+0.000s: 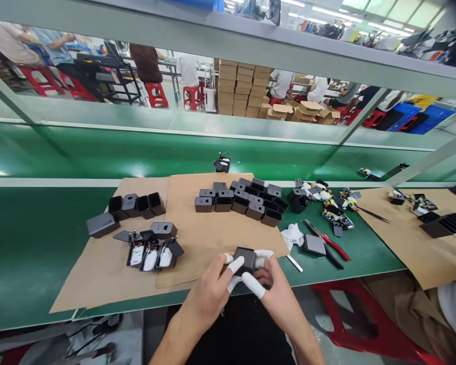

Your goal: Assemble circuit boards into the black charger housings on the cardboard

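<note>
Between my two hands is a small black plastic case [245,259], held just above the front edge of the brown paper [197,243]. My left hand [217,279] grips its left side, white finger cots on the fingertips. From the right, my right hand [268,276] closes on the same case, also wearing white finger cots. To the left of my hands, several open black cases [150,256] have white parts and loose lids inside them. Beyond my hands stands a cluster of black cases [241,200], some with open tops.
Red-handled pliers [329,241], a black case [314,245], a crumpled white cloth [292,235] and a white strip [295,263] lie to the right. Circuit assemblies [336,213] are heaped behind them. A shelf beam [228,38] crosses above. A person sits at the far right.
</note>
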`<state>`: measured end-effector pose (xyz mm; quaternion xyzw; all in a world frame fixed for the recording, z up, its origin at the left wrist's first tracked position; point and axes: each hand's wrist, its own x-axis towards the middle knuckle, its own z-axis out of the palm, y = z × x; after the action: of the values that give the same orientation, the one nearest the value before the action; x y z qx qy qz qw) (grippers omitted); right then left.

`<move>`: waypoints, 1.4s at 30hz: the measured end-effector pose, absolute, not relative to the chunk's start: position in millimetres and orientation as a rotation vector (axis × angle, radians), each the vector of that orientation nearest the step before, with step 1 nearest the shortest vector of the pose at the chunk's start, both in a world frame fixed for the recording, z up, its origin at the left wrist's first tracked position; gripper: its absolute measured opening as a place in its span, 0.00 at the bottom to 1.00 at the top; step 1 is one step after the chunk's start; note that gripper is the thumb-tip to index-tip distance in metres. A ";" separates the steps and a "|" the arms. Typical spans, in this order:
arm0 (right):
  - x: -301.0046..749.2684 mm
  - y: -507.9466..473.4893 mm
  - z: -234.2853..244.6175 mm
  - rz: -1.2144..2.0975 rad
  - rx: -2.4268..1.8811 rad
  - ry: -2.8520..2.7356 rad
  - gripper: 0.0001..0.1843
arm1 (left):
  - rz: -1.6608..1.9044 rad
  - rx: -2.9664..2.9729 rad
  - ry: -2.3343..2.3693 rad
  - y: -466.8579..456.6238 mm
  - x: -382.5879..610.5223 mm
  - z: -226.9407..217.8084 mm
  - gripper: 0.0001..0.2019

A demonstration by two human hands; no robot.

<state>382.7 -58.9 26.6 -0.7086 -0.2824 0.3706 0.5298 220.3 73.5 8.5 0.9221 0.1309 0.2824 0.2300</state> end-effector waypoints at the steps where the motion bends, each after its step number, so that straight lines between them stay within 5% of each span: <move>1: 386.5 -58.7 23.7 0.954 -1.572 -0.638 0.29 | 0.707 2.543 0.310 76.7 219.1 18.5 0.27; 7: 374.9 -50.3 25.0 0.984 -1.092 -0.335 0.27 | 0.710 2.308 0.274 87.9 225.7 54.3 0.28; 13: 340.4 -49.1 43.3 0.872 -0.847 0.077 0.16 | 0.894 2.110 0.728 82.4 239.8 22.0 0.18; 20: 338.6 -56.8 46.6 0.840 -0.871 0.023 0.19 | 0.649 2.404 0.719 77.3 243.0 -9.6 0.29; 30: 330.9 -32.6 70.4 0.795 -0.980 0.188 0.24 | 0.560 2.431 0.726 69.5 235.7 -8.6 0.23; 35: 347.7 -17.1 79.9 0.620 -1.060 -0.077 0.17 | 0.566 2.444 0.745 65.5 230.7 -6.0 0.22; 42: 503.3 96.1 94.8 0.154 -1.584 -0.879 0.38 | 0.561 2.474 0.797 57.6 213.5 -10.2 0.22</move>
<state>503.3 96.1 94.8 -0.6873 -0.3815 0.0668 0.6145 213.5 57.6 -10.2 0.9034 0.2912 0.2050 0.2389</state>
